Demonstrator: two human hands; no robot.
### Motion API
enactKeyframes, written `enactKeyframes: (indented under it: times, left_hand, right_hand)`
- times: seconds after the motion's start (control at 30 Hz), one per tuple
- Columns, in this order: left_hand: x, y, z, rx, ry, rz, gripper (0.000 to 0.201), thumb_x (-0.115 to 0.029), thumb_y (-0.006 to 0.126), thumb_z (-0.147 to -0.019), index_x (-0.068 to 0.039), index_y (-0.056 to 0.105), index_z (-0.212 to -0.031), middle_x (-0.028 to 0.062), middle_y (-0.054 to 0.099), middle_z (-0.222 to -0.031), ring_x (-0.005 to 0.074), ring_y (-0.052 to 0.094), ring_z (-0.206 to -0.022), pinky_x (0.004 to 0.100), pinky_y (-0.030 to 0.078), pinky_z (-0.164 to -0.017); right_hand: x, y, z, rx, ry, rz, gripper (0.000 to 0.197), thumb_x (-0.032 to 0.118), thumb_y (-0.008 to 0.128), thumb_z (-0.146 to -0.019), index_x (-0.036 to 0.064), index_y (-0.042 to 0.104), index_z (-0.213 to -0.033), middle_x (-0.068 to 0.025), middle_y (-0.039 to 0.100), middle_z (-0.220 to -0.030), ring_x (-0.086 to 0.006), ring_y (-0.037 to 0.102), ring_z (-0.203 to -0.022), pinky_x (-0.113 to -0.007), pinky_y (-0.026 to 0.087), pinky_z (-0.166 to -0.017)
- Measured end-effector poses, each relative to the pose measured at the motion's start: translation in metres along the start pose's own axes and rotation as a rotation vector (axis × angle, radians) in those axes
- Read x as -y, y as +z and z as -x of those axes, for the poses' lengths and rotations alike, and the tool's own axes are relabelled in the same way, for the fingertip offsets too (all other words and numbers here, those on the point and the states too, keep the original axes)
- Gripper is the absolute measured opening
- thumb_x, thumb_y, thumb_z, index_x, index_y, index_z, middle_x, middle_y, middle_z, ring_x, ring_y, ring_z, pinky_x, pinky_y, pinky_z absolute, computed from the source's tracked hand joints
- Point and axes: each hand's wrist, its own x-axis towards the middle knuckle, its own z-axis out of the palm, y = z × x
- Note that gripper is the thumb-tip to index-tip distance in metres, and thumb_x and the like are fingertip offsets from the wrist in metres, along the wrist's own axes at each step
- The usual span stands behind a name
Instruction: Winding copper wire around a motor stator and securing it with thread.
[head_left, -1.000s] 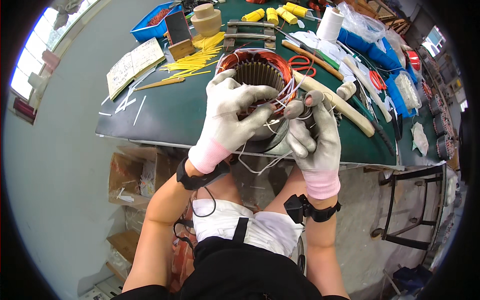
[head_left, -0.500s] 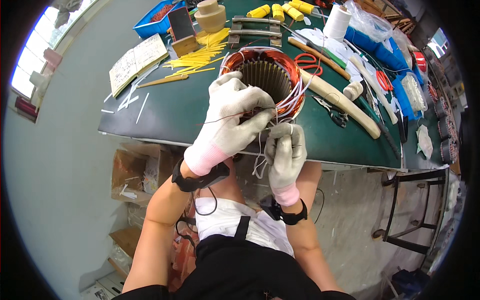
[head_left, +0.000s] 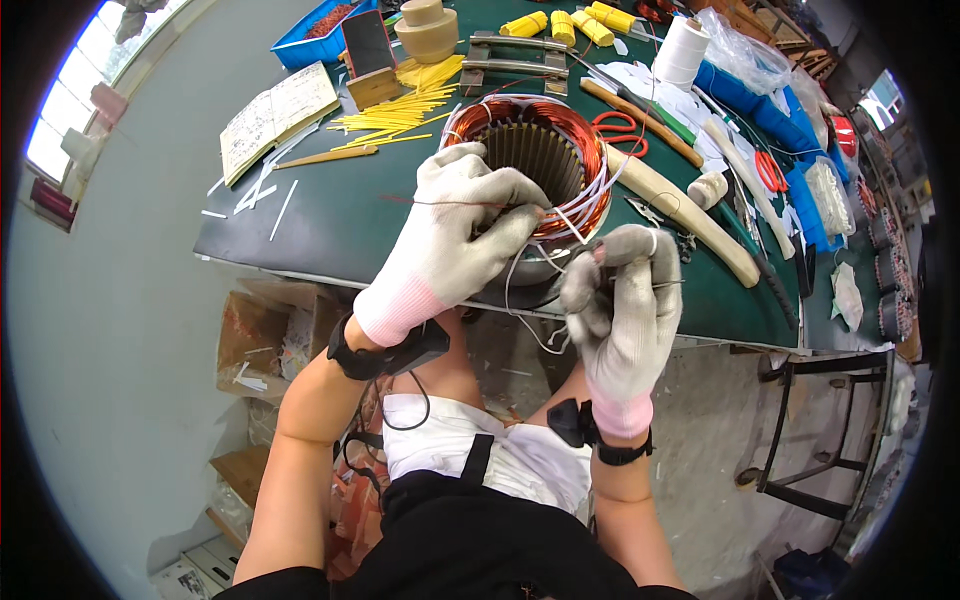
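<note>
So in my head view the copper-wound stator (head_left: 535,160) was standing on the green table (head_left: 330,225) near its front edge, right in front of me. My left hand (head_left: 455,225) covered a good chunk of its near left side, so I couldn't make out the windings behind it. Down in the bore it got pretty dark too. The open end faced up, with the bore's axis running roughly upright from the table top

Left thumb and forefinger were pinched narrow at the near rim, but whatever sat between the tips was hidden. A thin brown wire (head_left: 430,202) ran across that glove. My right hand (head_left: 625,310) was just beside the stator, fingers curled in, and honestly I can't tell what they had hold of. A white cord (head_left: 508,292) hung between my hands, and the pale wooden stick (head_left: 690,220) lay off to the right
</note>
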Motion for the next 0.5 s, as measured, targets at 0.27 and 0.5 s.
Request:
enactKeyframes:
  times: [0.27,0.5]
  left_hand:
    - [-0.002,0.008,-0.004,-0.111,0.181,-0.016,0.007,-0.009,0.065,-0.075,-0.013,0.066,-0.08,0.003,0.048,-0.065,0.0208,0.049,-0.072,0.0392,0.036,-0.093]
    - [-0.003,-0.001,-0.001,-0.04,0.162,0.037,0.014,-0.01,0.068,-0.074,-0.013,0.069,-0.088,0.0029,0.057,-0.068,0.0215,0.053,-0.076,0.0412,0.034,-0.098]
  right_hand:
    - [-0.069,-0.01,0.016,-0.1,-0.259,0.314,0.019,0.013,0.043,-0.096,-0.0013,0.055,-0.095,-0.0016,0.053,-0.07,-0.0068,0.044,-0.058,-0.023,0.038,-0.054]
    - [-0.04,-0.007,0.017,-0.023,-0.05,0.051,0.019,0.008,0.038,-0.095,-0.0004,0.055,-0.099,-0.0031,0.055,-0.072,-0.0058,0.044,-0.059,-0.02,0.035,-0.052]
